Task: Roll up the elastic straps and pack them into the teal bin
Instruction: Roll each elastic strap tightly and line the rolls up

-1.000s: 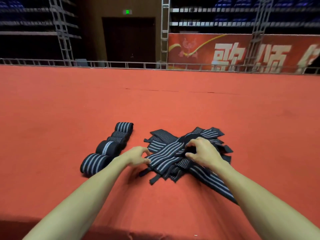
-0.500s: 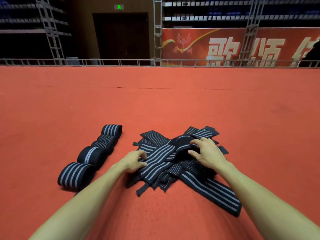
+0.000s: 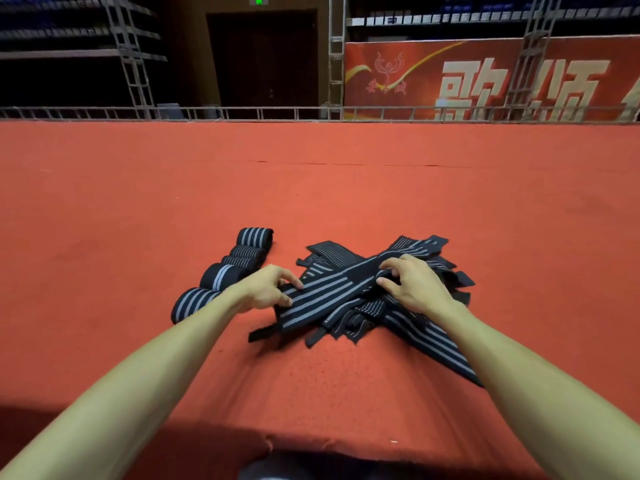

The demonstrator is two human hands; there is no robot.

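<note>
A loose pile of black elastic straps with grey stripes (image 3: 349, 320) lies on the red carpet in front of me. The top strap (image 3: 332, 292) runs diagonally across the pile. My left hand (image 3: 266, 289) pinches its near left end between thumb and fingers. My right hand (image 3: 412, 287) grips the same strap further up, fingers curled over its dark folded part. To the left, several rolled straps (image 3: 221, 275) lie in a row. No teal bin is in view.
The red carpet (image 3: 311, 188) stretches far ahead to a metal railing (image 3: 311, 112). Behind it stand truss towers, a dark doorway and a red banner (image 3: 485, 81). The carpet's near edge runs close to my body at the bottom.
Both hands stay on the top strap. My left hand has taken a firmer pinch on its end, and my right hand has slid along it while the strap lifts slightly off the pile.
</note>
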